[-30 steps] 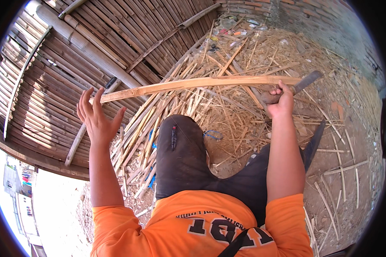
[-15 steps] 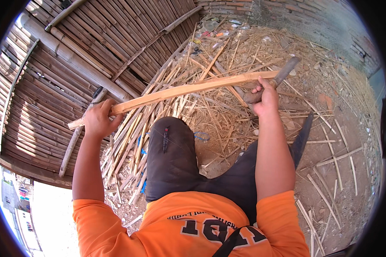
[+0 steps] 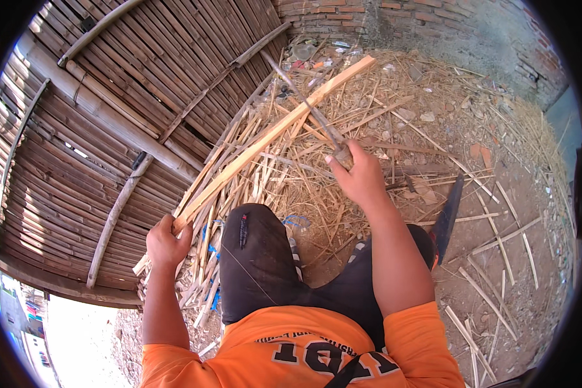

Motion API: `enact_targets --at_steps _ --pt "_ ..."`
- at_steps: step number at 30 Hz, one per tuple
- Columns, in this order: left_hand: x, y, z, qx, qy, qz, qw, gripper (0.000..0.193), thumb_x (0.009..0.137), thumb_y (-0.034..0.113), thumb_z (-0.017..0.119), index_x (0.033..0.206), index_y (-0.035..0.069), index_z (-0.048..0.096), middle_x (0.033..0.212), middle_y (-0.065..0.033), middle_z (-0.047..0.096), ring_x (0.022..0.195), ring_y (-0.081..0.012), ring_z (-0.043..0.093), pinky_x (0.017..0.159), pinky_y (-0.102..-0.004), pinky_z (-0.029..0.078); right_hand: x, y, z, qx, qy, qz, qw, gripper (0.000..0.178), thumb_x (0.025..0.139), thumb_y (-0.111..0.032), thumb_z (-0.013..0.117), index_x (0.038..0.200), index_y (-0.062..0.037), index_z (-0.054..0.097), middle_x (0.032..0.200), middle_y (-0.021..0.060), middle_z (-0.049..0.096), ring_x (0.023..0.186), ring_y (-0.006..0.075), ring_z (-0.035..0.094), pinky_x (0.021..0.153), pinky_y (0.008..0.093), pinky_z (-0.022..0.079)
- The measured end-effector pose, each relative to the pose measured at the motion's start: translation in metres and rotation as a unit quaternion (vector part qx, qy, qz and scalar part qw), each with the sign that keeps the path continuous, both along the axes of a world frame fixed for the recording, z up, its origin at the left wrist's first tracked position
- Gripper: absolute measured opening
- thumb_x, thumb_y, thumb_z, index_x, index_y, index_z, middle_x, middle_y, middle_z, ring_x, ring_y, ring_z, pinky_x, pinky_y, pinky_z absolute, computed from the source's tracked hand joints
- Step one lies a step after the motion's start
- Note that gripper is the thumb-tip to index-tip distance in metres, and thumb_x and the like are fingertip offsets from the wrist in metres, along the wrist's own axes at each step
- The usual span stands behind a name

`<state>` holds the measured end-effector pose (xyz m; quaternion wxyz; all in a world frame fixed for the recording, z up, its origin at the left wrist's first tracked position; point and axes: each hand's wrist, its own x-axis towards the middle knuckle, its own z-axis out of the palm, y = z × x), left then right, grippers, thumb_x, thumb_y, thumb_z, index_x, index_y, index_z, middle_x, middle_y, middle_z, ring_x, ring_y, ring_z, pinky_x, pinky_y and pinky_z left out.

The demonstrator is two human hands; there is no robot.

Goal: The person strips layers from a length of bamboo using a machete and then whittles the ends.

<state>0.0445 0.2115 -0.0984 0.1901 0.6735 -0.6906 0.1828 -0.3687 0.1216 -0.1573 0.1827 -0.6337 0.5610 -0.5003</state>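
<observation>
My left hand [image 3: 168, 241] is closed round the near end of a long pale split of bamboo [image 3: 265, 139], which slants up and away to the right. In my right hand [image 3: 361, 174] is a machete, gripped by its wooden handle [image 3: 343, 157]. Its narrow-looking blade [image 3: 307, 100], seen nearly edge-on, points to the far left and crosses the bamboo strip; I cannot tell whether they touch. My knees in dark trousers lie below, a small dark object with a red tip [image 3: 244, 231] on the left one.
A heap of split strips [image 3: 255, 181] and shavings covers the ground ahead. A slatted bamboo wall [image 3: 90, 161] rises at the left, a brick wall [image 3: 433, 22] at the back. Right of my right knee stands a dark saw-like blade [image 3: 447, 220]. Thin strips [image 3: 488, 301] lie at the right.
The bamboo strip has swung from nearly level to a steep slant, its far end now farther away. My left hand came nearer; the machete turned from pointing right to pointing far left.
</observation>
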Motion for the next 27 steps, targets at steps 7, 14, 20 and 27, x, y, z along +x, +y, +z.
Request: enact_targets --at_steps 7,14,20,27 --pt "0.009 -0.02 -0.031 -0.048 0.013 0.0 0.999 0.031 0.075 0.027 0.078 0.074 0.005 0.056 0.066 -0.0168 0.059 0.06 -0.0394 0.06 0.055 -0.0462 0.047 0.057 0.003 -0.015 -0.062 0.259 0.084 0.96 0.037 0.073 -0.021 0.081 0.101 -0.0067 0.062 0.078 0.0145 0.065 0.077 0.0359 0.067 0.066 0.0483 0.053" --pt "0.035 -0.028 -0.057 -0.092 0.0 0.003 0.996 0.029 0.073 0.031 0.079 0.077 0.009 0.06 0.064 -0.0126 0.062 0.054 -0.0341 0.062 0.05 -0.0449 0.05 0.049 -0.036 -0.03 0.004 0.25 0.005 0.968 0.034 0.075 -0.02 0.079 0.099 -0.0053 0.06 0.081 0.0149 0.067 0.076 0.0363 0.068 0.067 0.0469 0.054" --pt "0.027 -0.031 -0.071 -0.048 0.035 0.011 0.998 0.03 0.072 0.033 0.081 0.079 0.009 0.064 0.066 -0.0125 0.063 0.057 -0.0336 0.064 0.052 -0.0445 0.051 0.113 -0.025 -0.031 -0.031 0.332 0.14 0.932 0.034 0.072 -0.019 0.08 0.099 -0.0085 0.061 0.081 0.0128 0.067 0.075 0.0346 0.069 0.066 0.045 0.056" --pt "0.022 -0.044 -0.073 -0.073 0.053 -0.04 0.995 0.031 0.073 0.03 0.083 0.082 0.007 0.064 0.062 -0.0115 0.062 0.054 -0.0327 0.064 0.052 -0.0429 0.05 0.115 -0.042 -0.041 0.033 0.311 0.113 0.943 0.035 0.071 -0.017 0.08 0.098 -0.0087 0.06 0.083 0.0135 0.068 0.08 0.0353 0.069 0.07 0.0466 0.055"
